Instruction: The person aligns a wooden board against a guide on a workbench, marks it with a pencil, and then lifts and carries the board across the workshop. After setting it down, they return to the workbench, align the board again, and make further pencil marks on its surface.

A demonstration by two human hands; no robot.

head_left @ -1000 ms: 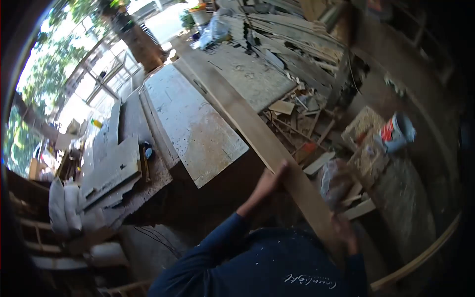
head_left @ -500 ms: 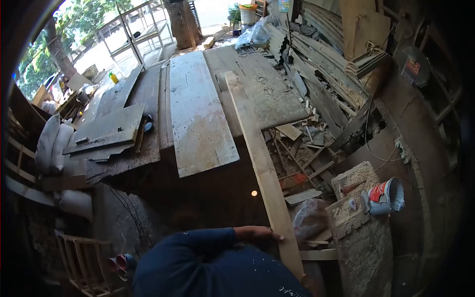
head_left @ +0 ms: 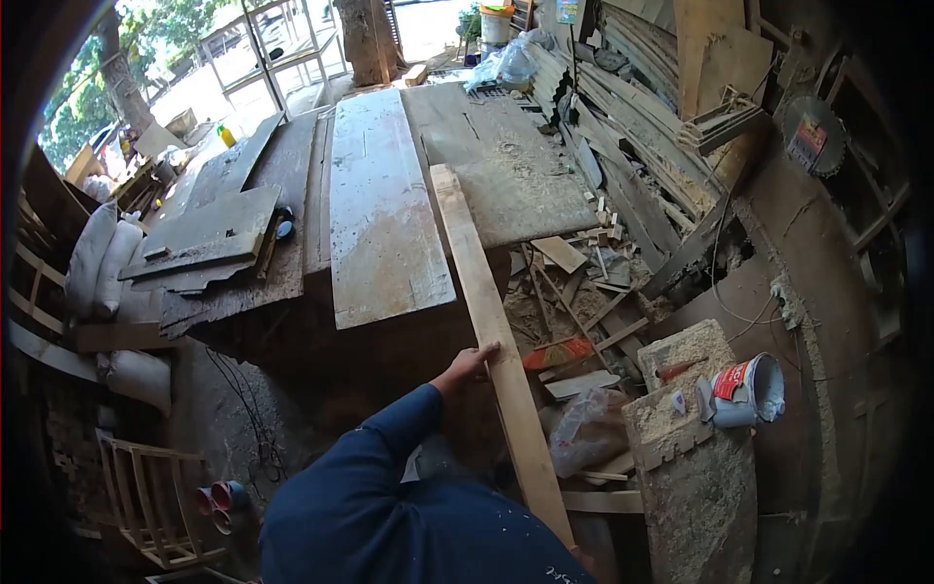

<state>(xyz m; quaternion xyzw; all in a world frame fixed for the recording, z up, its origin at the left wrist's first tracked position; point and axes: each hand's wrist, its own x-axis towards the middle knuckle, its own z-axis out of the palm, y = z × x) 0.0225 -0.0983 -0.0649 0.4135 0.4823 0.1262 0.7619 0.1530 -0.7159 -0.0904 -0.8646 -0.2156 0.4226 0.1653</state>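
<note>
Steadily balance the plank [head_left: 496, 331], with its far end at the tabletop [head_left: 501, 209] beside the pale board [head_left: 384, 214], left grip [head_left: 471, 364] clamped on its left edge and right grip [head_left: 580, 554] too cut off to tell, watching for any dip.

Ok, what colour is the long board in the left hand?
The long board is pale tan; it shows best in the head view.

Light: bright daylight through the open far side; right side dimmer.
Floor [head_left: 226, 394]: grey, dusty, dark cables [head_left: 255, 428] at left.
Tree trunk [head_left: 368, 41]: upright, beyond the worktable [head_left: 501, 195].
Timber stack [head_left: 637, 112]: long boards piled, upper right.
Slatted frame [head_left: 146, 501]: wooden, lower left.
</note>
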